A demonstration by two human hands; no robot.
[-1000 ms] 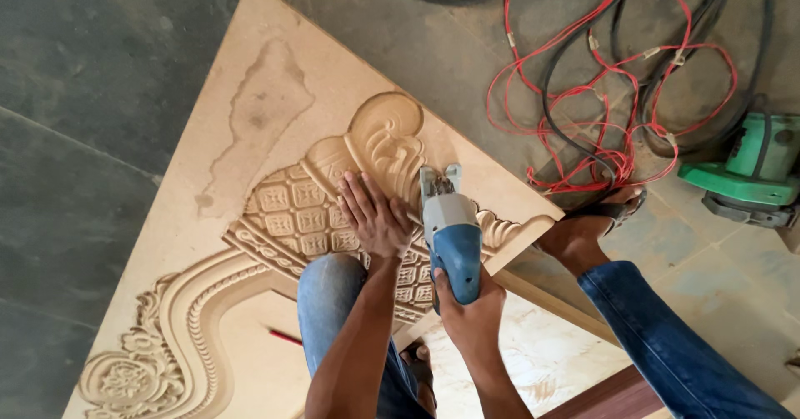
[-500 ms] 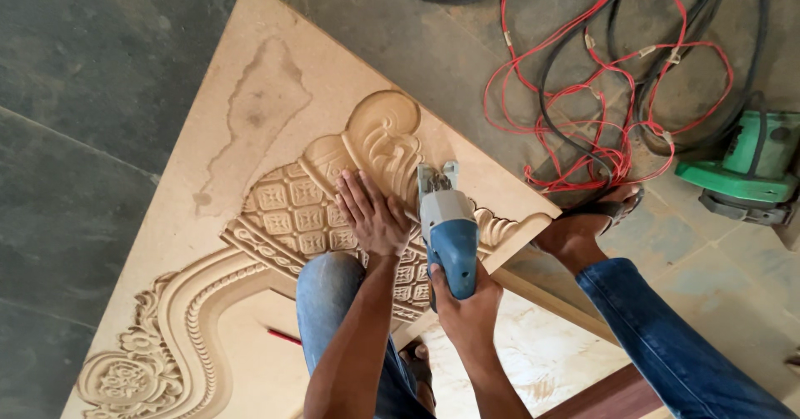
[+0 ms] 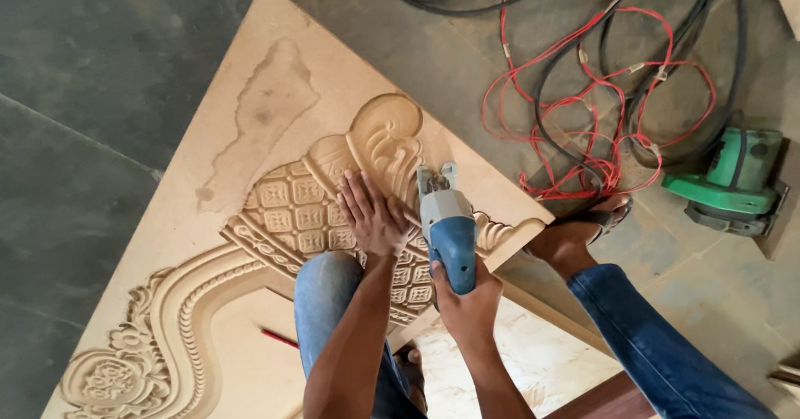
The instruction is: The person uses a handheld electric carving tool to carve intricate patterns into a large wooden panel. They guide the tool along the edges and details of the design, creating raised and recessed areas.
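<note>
The right hand point(image 3: 467, 306) has its fingers wrapped tight around a blue jigsaw point(image 3: 448, 227), nose toward 12 o'clock on the carved panel point(image 3: 283, 102). At its 9 o'clock the left hand point(image 3: 372, 216) lies flat, fingers spread, gripping nothing, pressing the carving. The panel's right edge looks already cut along the ornament; the plain top corner remains untrimmed.

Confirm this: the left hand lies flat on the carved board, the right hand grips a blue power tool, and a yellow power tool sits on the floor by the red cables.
One detail is off. The power tool on the floor by the red cables is green, not yellow, as the head view shows. The rest holds: the left hand lies flat on the carved board, and the right hand grips the blue power tool.
</note>
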